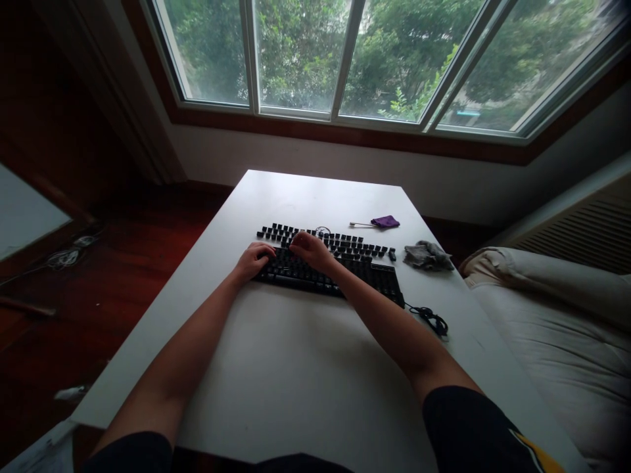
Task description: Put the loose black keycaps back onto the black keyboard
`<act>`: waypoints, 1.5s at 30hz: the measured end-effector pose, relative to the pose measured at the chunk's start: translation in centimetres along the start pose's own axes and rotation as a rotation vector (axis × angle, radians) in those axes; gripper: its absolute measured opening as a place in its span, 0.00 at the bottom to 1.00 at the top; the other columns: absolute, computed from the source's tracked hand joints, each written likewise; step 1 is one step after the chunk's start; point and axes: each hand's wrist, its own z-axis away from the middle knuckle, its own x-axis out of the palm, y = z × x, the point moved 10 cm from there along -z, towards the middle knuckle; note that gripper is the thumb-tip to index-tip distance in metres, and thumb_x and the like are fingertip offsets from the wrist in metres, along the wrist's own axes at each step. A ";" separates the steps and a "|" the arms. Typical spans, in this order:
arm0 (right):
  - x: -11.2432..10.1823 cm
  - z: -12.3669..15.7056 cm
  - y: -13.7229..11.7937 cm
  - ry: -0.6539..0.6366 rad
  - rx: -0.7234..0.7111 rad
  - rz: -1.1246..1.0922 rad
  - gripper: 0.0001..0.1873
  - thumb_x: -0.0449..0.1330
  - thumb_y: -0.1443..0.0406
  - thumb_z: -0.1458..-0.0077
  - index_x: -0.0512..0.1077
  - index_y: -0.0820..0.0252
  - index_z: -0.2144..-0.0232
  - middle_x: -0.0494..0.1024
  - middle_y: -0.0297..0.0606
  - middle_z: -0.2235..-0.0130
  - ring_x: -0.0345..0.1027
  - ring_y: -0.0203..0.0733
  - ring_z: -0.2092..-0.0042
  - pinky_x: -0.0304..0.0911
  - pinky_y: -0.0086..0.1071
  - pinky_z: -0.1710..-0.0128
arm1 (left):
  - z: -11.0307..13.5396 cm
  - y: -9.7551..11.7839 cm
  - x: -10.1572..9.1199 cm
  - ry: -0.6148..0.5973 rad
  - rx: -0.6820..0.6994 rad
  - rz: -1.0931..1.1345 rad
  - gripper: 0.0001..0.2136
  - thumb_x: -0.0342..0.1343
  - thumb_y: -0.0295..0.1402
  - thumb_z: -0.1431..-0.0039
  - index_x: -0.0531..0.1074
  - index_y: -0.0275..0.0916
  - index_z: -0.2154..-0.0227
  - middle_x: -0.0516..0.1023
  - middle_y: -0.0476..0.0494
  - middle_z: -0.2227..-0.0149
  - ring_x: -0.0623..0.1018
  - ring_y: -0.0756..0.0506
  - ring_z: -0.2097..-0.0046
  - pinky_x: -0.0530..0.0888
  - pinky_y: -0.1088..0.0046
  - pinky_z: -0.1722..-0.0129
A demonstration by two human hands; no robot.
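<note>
A black keyboard lies on the white table, set at a slight slant. My left hand rests at its left end, fingers curled over the upper left corner and thumb along the keys, holding it. Above the keyboard's upper left part is my right hand, its fingers bent together in a pinch; whatever sits between the fingertips is too small to make out. Behind the keyboard, loose black keycaps are laid out in rows, partly hidden by my right hand.
To the right lie a grey crumpled cloth, a purple pouch beside a thin stick-like tool, and a coiled black cable. A cushioned seat adjoins the table's right edge. Windows stand beyond.
</note>
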 end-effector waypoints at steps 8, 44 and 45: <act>1.8 -2.7 0.8 -0.068 0.009 0.118 0.12 0.63 0.55 0.44 0.68 0.54 0.64 0.77 0.30 0.69 0.74 0.39 0.71 0.66 0.32 0.71 | 0.0 -0.9 0.1 -0.008 -0.022 0.000 0.10 0.54 0.28 0.43 0.79 0.44 0.65 0.81 0.47 0.53 0.74 0.41 0.45 0.68 0.55 0.38; 3.0 1.4 0.5 -0.010 -0.162 0.292 0.12 0.61 0.55 0.40 0.77 0.57 0.63 0.76 0.30 0.73 0.65 0.34 0.72 0.59 0.26 0.68 | 0.3 1.2 1.5 -0.165 0.100 -0.057 0.04 0.61 0.33 0.44 0.79 0.43 0.65 0.77 0.44 0.50 0.70 0.38 0.43 0.65 0.55 0.37; 2.8 1.4 0.3 0.005 -0.155 0.253 0.12 0.61 0.55 0.40 0.76 0.57 0.63 0.76 0.30 0.73 0.65 0.34 0.72 0.60 0.26 0.67 | 0.2 1.2 1.5 -0.167 0.103 -0.058 0.04 0.61 0.33 0.44 0.78 0.43 0.65 0.77 0.44 0.50 0.70 0.38 0.43 0.65 0.55 0.37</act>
